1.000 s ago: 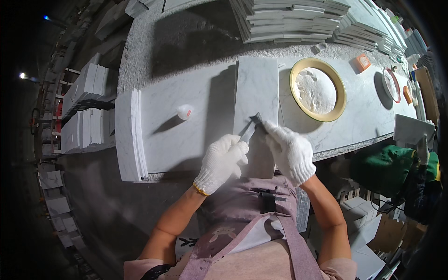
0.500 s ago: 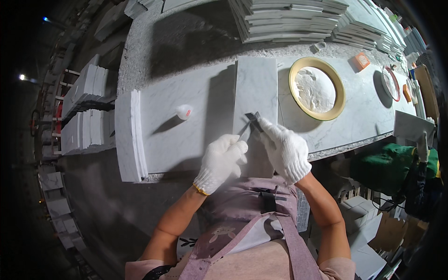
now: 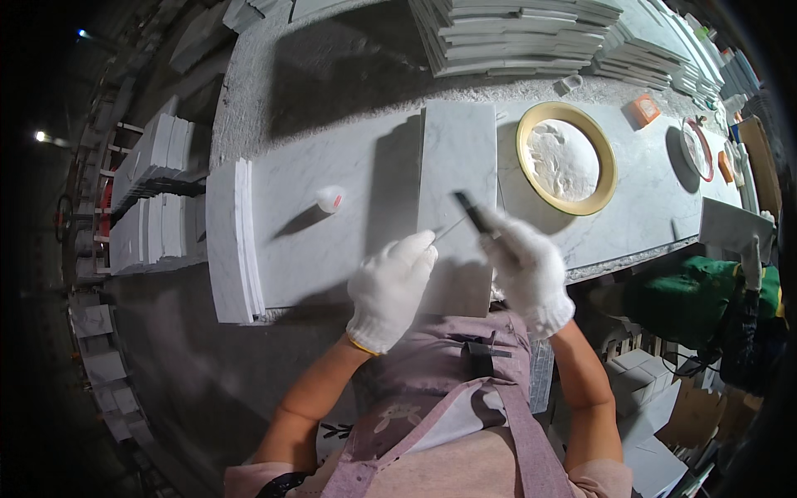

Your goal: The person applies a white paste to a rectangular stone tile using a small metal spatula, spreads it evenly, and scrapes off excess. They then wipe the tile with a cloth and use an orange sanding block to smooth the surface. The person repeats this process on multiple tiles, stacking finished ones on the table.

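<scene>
My left hand [image 3: 390, 286], in a white knit glove, is closed with thumb and fingers pinching a thin grey blade [image 3: 449, 229], seen almost edge-on. Most of the blade is hidden in the glove. My right hand [image 3: 531, 270], gloved alike, is closed round a dark, narrow, flat-looking tool [image 3: 471, 211] that is blurred by motion; its exact kind cannot be made out. Both hands are above a long pale marble tile [image 3: 458, 153], whose near end reaches my apron. The tool's tip and the blade appear apart.
A yellow-rimmed bowl [image 3: 608, 166] of white paste stands right of the tile; a small white bottle [image 3: 329, 200] stands left. Tile stacks [image 3: 515, 37] rise behind, with more tiles [image 3: 228, 241] at the left edge. Another person's gloved hand holds a tile [image 3: 730, 224] at far right.
My hands have drawn apart: the right moved right and slightly nearer me with the dark tool, the left slightly left. Blade and tool, overlapping before, now show a gap.
</scene>
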